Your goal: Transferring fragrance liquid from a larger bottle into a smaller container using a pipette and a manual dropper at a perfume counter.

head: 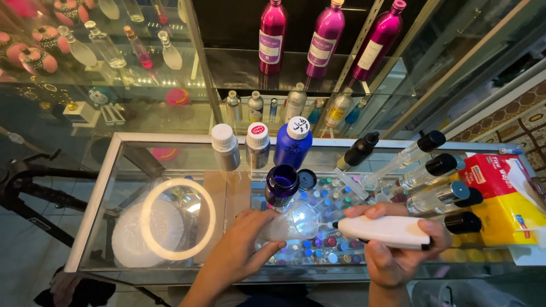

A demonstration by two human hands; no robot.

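Left hand (242,250) wrapped around clear flask (293,223), holding it tilted over glass counter (170,149). Right hand (398,250) clamped on white tool (387,231), tip pointing left at flask neck, close to it or touching; cannot tell which. Flask lies between both hands. Open dark-blue bottle (281,185) stands just behind flask, its cap (307,179) beside. 4 clear sprayers (426,170) lie at right, near tissue pack (500,196).

Clear glass flask (296,223) lies tilted, touching white pen-shaped tool's (387,231) tip.
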